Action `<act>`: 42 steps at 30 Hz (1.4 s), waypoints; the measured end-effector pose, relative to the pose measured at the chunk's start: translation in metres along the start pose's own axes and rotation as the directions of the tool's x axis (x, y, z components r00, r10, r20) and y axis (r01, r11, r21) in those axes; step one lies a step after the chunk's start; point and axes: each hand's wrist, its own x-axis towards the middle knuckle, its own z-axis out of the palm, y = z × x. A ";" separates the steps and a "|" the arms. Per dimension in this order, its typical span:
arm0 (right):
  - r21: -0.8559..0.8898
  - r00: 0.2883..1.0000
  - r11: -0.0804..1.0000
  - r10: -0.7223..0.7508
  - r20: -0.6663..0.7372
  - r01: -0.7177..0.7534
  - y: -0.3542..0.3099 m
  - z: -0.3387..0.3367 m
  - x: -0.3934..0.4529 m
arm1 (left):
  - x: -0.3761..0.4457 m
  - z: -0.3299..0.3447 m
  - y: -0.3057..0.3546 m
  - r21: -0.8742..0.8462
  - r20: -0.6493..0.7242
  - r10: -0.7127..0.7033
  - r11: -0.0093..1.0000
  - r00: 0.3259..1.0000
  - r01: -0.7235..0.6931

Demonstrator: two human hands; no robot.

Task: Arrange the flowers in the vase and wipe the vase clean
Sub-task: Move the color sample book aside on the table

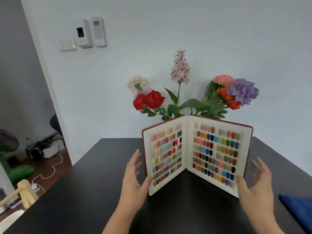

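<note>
An open red-covered book of coloured nail swatches (197, 154) stands upright on the black table (84, 191). Behind it rise flowers: red roses (149, 100), a tall pink spike (180, 66), a purple bloom (243, 91) with orange and pink ones beside it. The vase is hidden behind the book. My left hand (135, 176) is at the book's left edge, fingers spread, thumb touching the page's lower corner. My right hand (256, 179) is at the right edge, fingers apart, thumb against the page. Neither hand grips the book.
A folded blue cloth (298, 210) lies at the table's right edge. The white wall stands close behind the table. To the left, a doorway opens onto a floor with cables, a fan and a wooden chair back (25, 191).
</note>
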 end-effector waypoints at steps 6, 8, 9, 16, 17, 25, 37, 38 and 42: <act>-0.177 0.978 0.979 0.131 0.160 -0.102 0.014 -0.001 0.007 | 0.008 0.007 -0.020 0.140 0.324 -0.072 0.990 0.943 0.027; -0.300 0.954 0.948 0.184 0.238 -0.108 0.015 -0.002 0.008 | 0.012 0.003 -0.023 0.137 0.342 -0.084 0.990 0.936 0.039; -0.339 0.946 0.936 0.192 0.261 -0.096 0.017 -0.001 0.009 | 0.013 0.001 -0.024 0.129 0.347 -0.092 0.990 0.933 0.050; -0.410 0.912 0.910 0.120 0.392 0.056 0.015 0.018 -0.012 | 0.011 -0.038 -0.040 0.122 0.300 -0.112 0.989 0.947 0.078; -0.403 0.900 0.911 0.097 0.425 0.092 0.014 0.025 -0.017 | 0.011 -0.048 -0.046 0.133 0.281 -0.126 0.987 0.951 0.091; -0.316 0.773 0.899 -0.038 0.633 0.302 0.005 0.127 -0.049 | 0.020 -0.119 -0.086 0.180 0.086 -0.195 0.968 0.977 0.177; -0.333 0.816 0.909 -0.013 0.578 0.251 -0.005 0.248 -0.024 | 0.098 -0.132 -0.120 0.213 -0.061 -0.285 0.932 0.956 0.292; -0.335 0.824 0.910 -0.014 0.567 0.246 -0.005 0.255 -0.021 | 0.105 -0.132 -0.124 0.207 -0.061 -0.286 0.934 0.956 0.292; -0.374 0.845 0.891 -0.019 0.534 0.256 -0.005 0.281 -0.009 | 0.129 -0.130 -0.139 0.162 -0.064 -0.292 0.940 0.954 0.299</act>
